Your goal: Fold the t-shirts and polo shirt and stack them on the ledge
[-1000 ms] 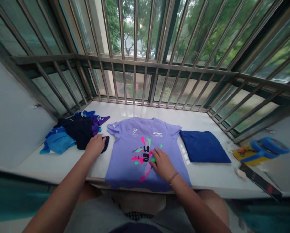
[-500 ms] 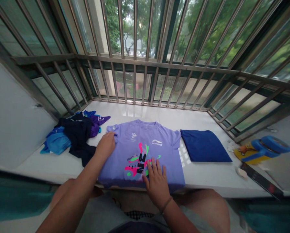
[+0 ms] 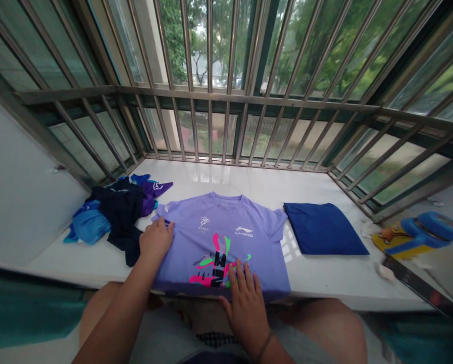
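A lilac T-shirt (image 3: 249,247) with a pink, green and black print lies face up on the white window ledge (image 3: 324,278), its hem hanging over the front edge. My left hand (image 3: 156,240) rests on the shirt's left sleeve, fingers curled onto the cloth. Flat on the shirt's lower front, beside the print, my right hand (image 3: 245,298) lies with its fingers stretched out.
A heap of dark blue, light blue and purple clothes (image 3: 112,215) lies left of the shirt. A folded dark blue garment (image 3: 322,227) lies to its right. A blue and yellow object (image 3: 415,235) sits at the far right. Metal window bars (image 3: 226,101) close the back.
My left hand moved from the dark heap onto the shirt's left sleeve. My right hand slid down toward the hem, and the shirt shifted a little to the left and toward me.
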`<action>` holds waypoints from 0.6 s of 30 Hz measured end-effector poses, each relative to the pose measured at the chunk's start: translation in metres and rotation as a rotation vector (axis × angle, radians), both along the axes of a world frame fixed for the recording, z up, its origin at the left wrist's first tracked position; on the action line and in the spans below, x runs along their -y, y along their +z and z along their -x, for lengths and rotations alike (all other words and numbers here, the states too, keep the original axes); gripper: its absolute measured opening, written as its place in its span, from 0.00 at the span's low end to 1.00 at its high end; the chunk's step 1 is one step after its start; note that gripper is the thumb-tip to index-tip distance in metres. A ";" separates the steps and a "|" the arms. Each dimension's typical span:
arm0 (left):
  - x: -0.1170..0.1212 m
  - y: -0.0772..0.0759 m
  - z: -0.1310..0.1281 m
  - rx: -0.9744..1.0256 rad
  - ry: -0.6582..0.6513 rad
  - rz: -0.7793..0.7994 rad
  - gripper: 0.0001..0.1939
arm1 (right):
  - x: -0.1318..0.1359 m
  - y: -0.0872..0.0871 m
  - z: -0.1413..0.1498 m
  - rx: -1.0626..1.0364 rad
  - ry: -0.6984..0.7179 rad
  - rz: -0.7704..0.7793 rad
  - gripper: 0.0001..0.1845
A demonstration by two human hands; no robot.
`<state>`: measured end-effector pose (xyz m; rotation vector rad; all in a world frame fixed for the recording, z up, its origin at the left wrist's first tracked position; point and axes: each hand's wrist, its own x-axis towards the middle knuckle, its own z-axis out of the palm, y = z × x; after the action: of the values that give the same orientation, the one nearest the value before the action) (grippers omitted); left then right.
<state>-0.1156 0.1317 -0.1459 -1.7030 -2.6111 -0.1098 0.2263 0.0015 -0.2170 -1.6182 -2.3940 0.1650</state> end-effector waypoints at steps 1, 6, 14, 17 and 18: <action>0.003 0.003 0.002 -0.010 0.032 0.017 0.34 | 0.001 0.006 0.001 -0.018 0.023 0.006 0.42; 0.010 0.007 0.013 -0.050 0.147 0.084 0.30 | -0.025 0.035 -0.014 -0.090 0.063 -0.061 0.27; -0.038 -0.004 -0.092 0.072 -0.557 -0.066 0.27 | -0.156 0.042 -0.113 -0.037 -0.149 -0.210 0.31; -0.073 -0.009 -0.147 0.180 -0.788 -0.018 0.25 | -0.204 0.054 -0.141 -0.113 -0.194 0.011 0.35; -0.084 -0.011 -0.161 0.195 -0.812 -0.015 0.25 | -0.217 0.059 -0.148 -0.154 -0.197 0.089 0.35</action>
<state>0.0455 0.2156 -0.1569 -2.7330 -1.8226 -0.3128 0.3747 0.2189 -0.1585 -1.7987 -2.1277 0.3501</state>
